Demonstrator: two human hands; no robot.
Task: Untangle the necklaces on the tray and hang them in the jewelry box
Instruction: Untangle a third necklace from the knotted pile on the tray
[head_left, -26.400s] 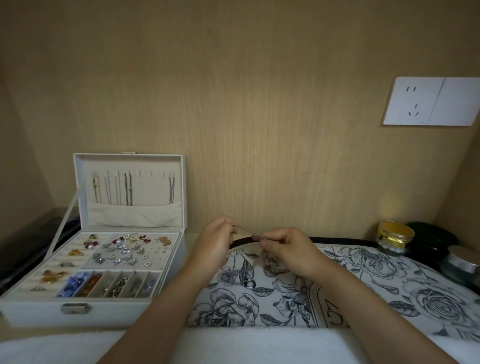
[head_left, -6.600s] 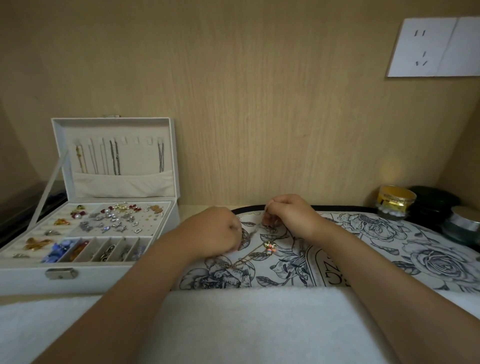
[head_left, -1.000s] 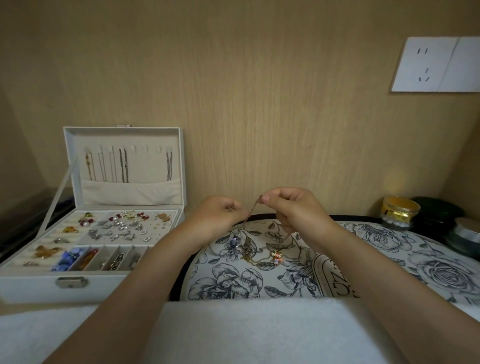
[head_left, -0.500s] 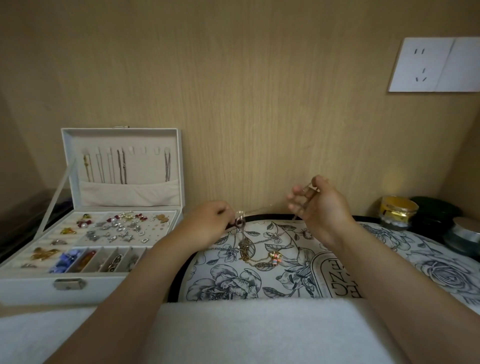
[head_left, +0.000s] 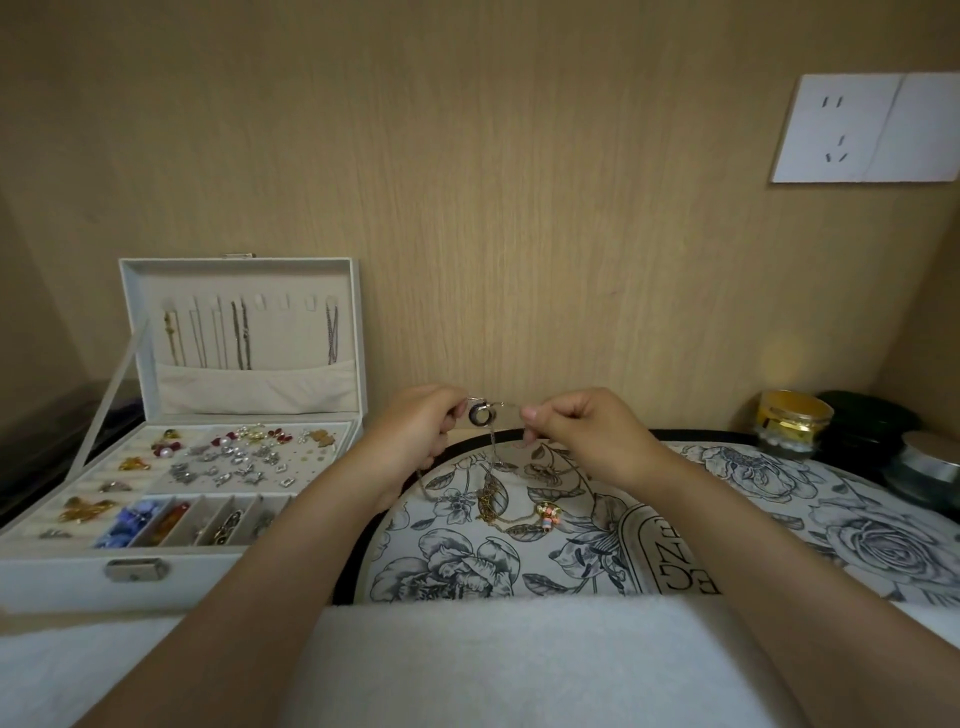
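- You are holding the ring pendant (head_left: 479, 414) up between both hands, above the far rim of the tray (head_left: 779, 499).
- Your left hand (head_left: 415, 434) is curling in and pinching the chain just beside the pendant. Your right hand (head_left: 587, 431) is pinching the other side between thumb and forefinger.
- The chain (head_left: 491, 449) is trailing down from the pendant into the tangle (head_left: 488, 501) lying on the tray, close to a beaded necklace (head_left: 548, 513), so it is probably not free yet.
- You should be raising it slowly and watching whether the gold strands are rising with it. If they are, you should be loosening the knot rather than tugging, since fine links kink easily.
- The jewelry box (head_left: 239, 577) is standing open on your left, showing bare hooks (head_left: 284, 301) in its lid.
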